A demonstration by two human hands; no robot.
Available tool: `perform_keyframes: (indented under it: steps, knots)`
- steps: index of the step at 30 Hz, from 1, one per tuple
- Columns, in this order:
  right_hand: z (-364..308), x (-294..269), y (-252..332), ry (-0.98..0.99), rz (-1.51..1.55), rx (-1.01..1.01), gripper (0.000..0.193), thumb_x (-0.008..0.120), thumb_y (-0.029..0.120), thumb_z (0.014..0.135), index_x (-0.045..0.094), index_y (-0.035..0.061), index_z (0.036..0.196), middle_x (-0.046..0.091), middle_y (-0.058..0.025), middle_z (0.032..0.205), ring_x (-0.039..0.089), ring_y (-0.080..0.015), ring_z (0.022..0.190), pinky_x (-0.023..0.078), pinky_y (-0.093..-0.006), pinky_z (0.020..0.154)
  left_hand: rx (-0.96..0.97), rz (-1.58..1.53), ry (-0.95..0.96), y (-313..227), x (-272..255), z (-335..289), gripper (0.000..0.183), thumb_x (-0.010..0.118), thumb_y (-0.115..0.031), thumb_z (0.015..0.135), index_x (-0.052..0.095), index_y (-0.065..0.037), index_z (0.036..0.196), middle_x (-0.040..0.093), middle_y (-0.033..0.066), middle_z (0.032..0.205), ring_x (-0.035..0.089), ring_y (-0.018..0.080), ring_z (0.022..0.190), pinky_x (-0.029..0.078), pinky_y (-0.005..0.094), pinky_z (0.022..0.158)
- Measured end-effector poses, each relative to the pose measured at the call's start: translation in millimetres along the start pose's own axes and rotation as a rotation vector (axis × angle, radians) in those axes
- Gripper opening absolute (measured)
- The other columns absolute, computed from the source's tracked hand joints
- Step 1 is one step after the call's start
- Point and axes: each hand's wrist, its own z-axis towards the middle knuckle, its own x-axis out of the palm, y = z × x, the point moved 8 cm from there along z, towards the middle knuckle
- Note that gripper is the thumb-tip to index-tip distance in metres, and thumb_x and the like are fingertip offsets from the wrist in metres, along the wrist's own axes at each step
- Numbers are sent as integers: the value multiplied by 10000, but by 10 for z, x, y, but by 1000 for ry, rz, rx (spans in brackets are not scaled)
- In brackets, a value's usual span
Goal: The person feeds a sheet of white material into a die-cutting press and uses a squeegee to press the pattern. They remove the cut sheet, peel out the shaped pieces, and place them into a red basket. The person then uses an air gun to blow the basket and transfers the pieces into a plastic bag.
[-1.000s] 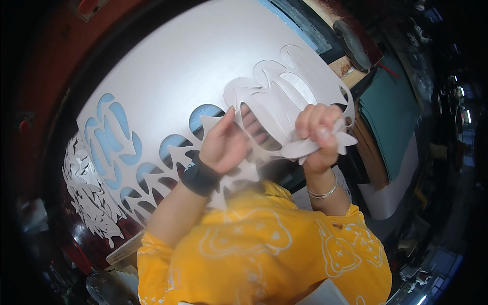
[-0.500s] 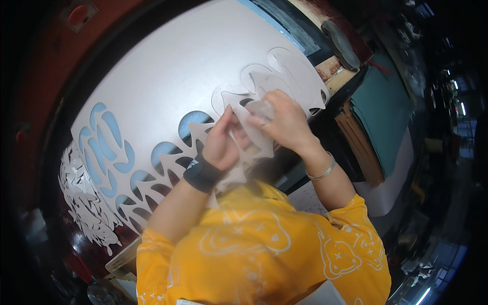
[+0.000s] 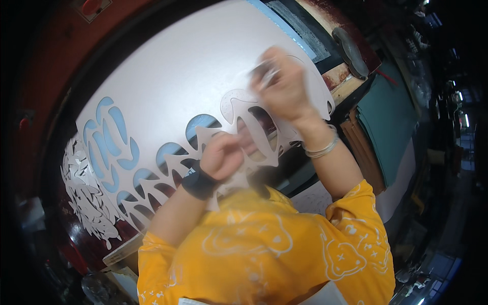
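A broad pale sheet (image 3: 168, 76) lies on the work surface, with curved shapes cut through it along its near edge and left side. Over its right part, my right hand (image 3: 290, 89) is raised and closed round something whitish (image 3: 266, 72), too smeared by motion to make out. My left hand (image 3: 223, 155), with a dark wristband, is at the near edge of the sheet. Its stretched fingers reach beneath a narrow strip and show through a cut-out opening. A curved cut outline (image 3: 234, 99) lies just beyond that opening.
Loose white offcuts (image 3: 86, 198) are heaped at the left. To the right stand a stack of green sheets (image 3: 384, 132) and brown boards (image 3: 358, 150). A dark oval object (image 3: 349, 53) lies on the machine's wooden edge at the upper right.
My right hand has lifted up and away from the strip, carrying the whitish thing. My left hand's thumb has dropped from the sheet's top toward the near edge. Another opening shows beside it.
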Motion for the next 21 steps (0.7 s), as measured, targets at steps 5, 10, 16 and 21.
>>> perform_keyframes:
  steps: [5,10,16,21]
  knots:
    - [-47,131,187,147,-216,-309,229,638,37,643,549,8,851,570,-162,933,576,-317,905,485,-385,779,56,-22,-27,15,-12,-36,492,458,-62,797,426,-7,1285,468,136,1304,411,298,1248,276,463,1077]
    - [-303,382,19,7,-263,-292,204,641,3,652,511,31,807,545,-103,821,560,-292,762,493,-368,688,70,-10,28,5,-30,-16,458,425,4,791,443,24,1249,485,125,1276,432,302,1211,304,464,1055]
    - [-48,-891,-773,-554,1075,140,234,526,-75,753,470,78,921,563,-72,712,543,-136,584,494,-241,585,-11,461,-192,-60,358,-525,700,529,-223,886,191,82,1417,336,195,1429,336,265,1332,256,353,1101]
    - [-267,-659,-973,101,1048,541,421,619,-9,730,454,60,1111,532,-84,902,576,-163,767,531,-266,711,221,537,-428,-185,633,-567,785,600,-245,854,167,80,1422,313,213,1436,333,273,1333,256,355,1112]
